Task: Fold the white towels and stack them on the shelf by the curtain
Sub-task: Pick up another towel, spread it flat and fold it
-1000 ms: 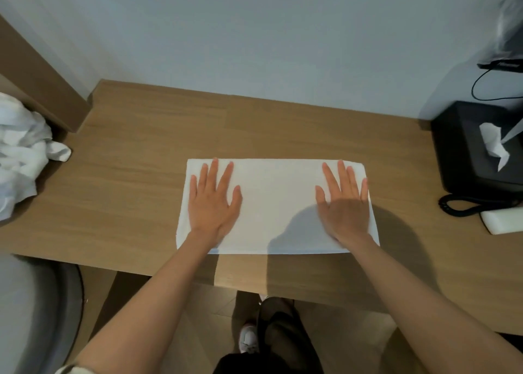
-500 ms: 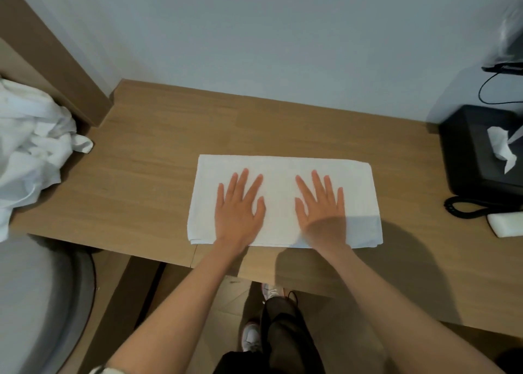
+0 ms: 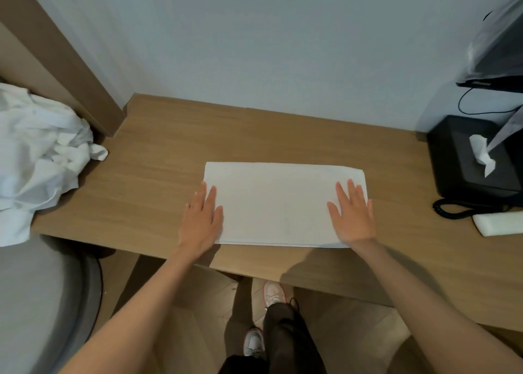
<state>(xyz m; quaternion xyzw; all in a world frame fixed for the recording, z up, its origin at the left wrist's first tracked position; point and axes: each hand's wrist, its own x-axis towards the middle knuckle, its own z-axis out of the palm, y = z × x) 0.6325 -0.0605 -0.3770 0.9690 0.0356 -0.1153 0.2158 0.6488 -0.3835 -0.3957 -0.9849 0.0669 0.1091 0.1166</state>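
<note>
So the left hand (image 3: 202, 218) and right hand (image 3: 353, 212) lie flat, fingers straight, at the ends of a white rectangular cloth towel (image 3: 277, 204), partly folded mid brown wooden desk (image 3: 158, 192) — crumpled white towel heap (image 3: 39, 153) at left looks untouched, nothing shelved yet I'd guess.

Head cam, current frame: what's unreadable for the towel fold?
Shelf and curtain: outside the head view.
White towel pile: head view, cut by left edge; count unclear.
Folded towel: layer count hidden under its top face.
Left hand: blurred; whether fingertips sit on towel or table unclear.
Right hand: covers the towel's near right corner.
</note>
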